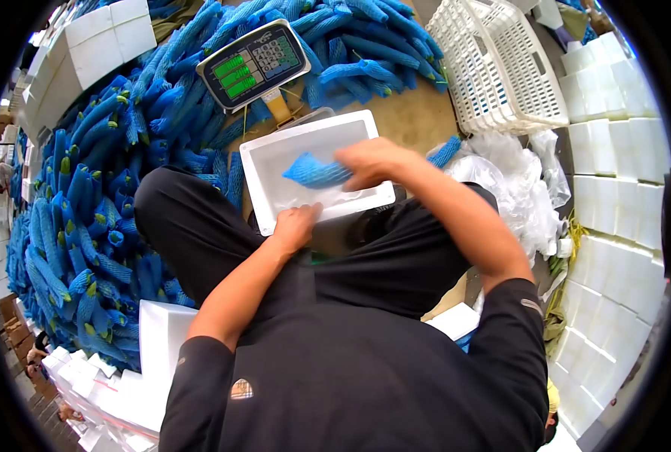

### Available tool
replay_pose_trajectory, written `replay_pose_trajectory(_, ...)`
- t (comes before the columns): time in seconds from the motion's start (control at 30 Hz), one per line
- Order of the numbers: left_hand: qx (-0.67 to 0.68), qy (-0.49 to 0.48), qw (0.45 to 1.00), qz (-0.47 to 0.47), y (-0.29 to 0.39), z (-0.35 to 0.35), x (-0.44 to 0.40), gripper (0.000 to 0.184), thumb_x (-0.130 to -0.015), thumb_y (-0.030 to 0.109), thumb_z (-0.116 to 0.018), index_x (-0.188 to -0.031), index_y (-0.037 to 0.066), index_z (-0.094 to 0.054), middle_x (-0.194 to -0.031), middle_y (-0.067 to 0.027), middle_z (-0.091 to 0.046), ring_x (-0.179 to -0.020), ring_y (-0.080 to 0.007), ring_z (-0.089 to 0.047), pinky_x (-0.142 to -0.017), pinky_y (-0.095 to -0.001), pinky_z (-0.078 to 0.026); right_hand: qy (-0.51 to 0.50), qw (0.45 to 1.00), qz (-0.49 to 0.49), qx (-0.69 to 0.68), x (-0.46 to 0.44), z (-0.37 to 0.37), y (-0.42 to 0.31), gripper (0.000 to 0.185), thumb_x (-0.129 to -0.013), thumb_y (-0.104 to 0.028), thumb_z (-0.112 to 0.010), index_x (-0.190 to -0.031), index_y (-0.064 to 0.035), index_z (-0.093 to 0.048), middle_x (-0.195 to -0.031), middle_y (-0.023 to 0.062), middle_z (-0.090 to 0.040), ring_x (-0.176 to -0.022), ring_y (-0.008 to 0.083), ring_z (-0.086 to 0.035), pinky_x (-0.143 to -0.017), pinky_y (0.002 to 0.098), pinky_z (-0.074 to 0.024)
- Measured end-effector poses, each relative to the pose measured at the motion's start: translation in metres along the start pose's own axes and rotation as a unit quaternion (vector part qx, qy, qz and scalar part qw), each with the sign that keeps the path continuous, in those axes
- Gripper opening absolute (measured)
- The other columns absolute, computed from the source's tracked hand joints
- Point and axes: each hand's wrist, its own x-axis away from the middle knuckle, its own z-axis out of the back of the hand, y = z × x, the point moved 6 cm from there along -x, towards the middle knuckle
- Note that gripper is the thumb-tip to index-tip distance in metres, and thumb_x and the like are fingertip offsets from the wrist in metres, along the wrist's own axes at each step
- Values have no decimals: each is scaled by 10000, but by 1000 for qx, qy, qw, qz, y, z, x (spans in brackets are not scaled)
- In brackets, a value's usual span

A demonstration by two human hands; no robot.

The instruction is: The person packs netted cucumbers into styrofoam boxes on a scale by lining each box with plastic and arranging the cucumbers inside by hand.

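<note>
A white foam box (256, 177) stands between my knees, tilted slightly. My right hand (373, 163) is over its right side, closed on a cucumber in a blue foam net (317, 172), which hangs above the box's inside and is partly blurred. My left hand (298, 224) is at the near rim of the box, its fingers bent over the edge by some clear plastic film. Whether those fingers grip the film or the rim is hard to make out. Behind the box stands a scale display (254, 66) with green lit digits.
Blue-netted cucumbers (87, 248) lie in a large heap to the left and behind the scale. A white plastic crate (501, 68) stands at the back right, with crumpled clear plastic bags (512, 181) in front. White foam boxes (606, 196) are stacked at the far right.
</note>
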Motion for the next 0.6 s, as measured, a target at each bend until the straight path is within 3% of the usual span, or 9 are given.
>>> replay_pose_trajectory(0.1,-9,-45,997,56,7,12,-3,317,-847,80,-604,-1163,95,-597,-925,-143,-713,-837,-355,-721,-729,-468,-568,137,986,62,77,-76,-42,-6,503,-794,-435,-808,-1128,-89,-660,-1038,183,-752,-1038,367,-720,-901,484,-571)
replay_pose_trajectory(0.13,-3,9,999,42,15,21,-2,303,-830,89,-618,-1132,69,-603,-963,-161,-710,-874,-364,-723,-738,-471,-577,180,974,86,111,-85,-48,-10,440,-816,-387,-781,-1114,-81,-674,-1057,183,-751,-1049,367,-717,-911,481,-570)
replay_pose_trajectory(0.17,-57,-35,995,74,21,26,-4,366,-831,134,-670,-1179,32,-619,-1075,-187,-703,-971,-355,-718,-775,-473,-586,222,957,116,145,-93,-55,-11,378,-838,-338,-754,-1100,-74,-687,-1077,183,-750,-1060,368,-714,-921,477,-569)
replay_pose_trajectory(0.2,-67,-61,993,77,36,48,-1,498,-819,217,-747,-1251,6,-619,-1166,-210,-683,-1068,-357,-697,-878,-478,-574,210,965,69,139,-113,-77,2,303,-859,-271,-704,-1076,-59,-701,-1085,185,-748,-1070,365,-710,-921,474,-570)
replay_pose_trajectory(0.23,1,-104,991,87,45,59,1,607,-797,298,-802,-1294,4,-617,-1188,-204,-681,-1113,-354,-681,-996,-477,-529,198,971,36,131,-132,-101,13,243,-879,-205,-654,-1051,-44,-715,-1093,187,-745,-1079,361,-706,-920,470,-570)
replay_pose_trajectory(0.3,108,-47,992,48,69,128,20,545,-836,301,-787,-1273,28,-608,-1187,-191,-675,-1131,-366,-655,-1046,-477,-477,200,974,-15,105,-149,-121,33,220,-879,-120,-574,-1020,-48,-727,-1073,183,-742,-1070,348,-707,-881,476,-576)
replay_pose_trajectory(0.4,206,159,966,-3,71,212,61,434,-885,253,-763,-1266,73,-660,-1091,-75,-710,-1047,-264,-678,-1036,-426,-491,250,951,54,173,-137,-110,20,172,-887,-122,-555,-1010,-81,-668,-1005,138,-697,-1006,324,-671,-864,471,-536)
replay_pose_trajectory(0.57,150,410,890,130,5,309,131,325,-776,95,-836,-1086,95,-742,-898,-52,-720,-839,-266,-689,-878,-396,-554,310,935,41,167,-152,-117,19,202,-809,-54,-626,-1010,-71,-630,-1094,148,-605,-1047,363,-607,-850,482,-559)
replay_pose_trajectory(0.6,132,439,872,171,-14,317,145,255,-838,71,-772,-1087,92,-723,-870,-43,-697,-813,-261,-675,-825,-396,-522,261,954,17,150,-159,-128,27,235,-805,-71,-651,-1040,-65,-637,-1113,155,-605,-1070,372,-603,-874,488,-566)
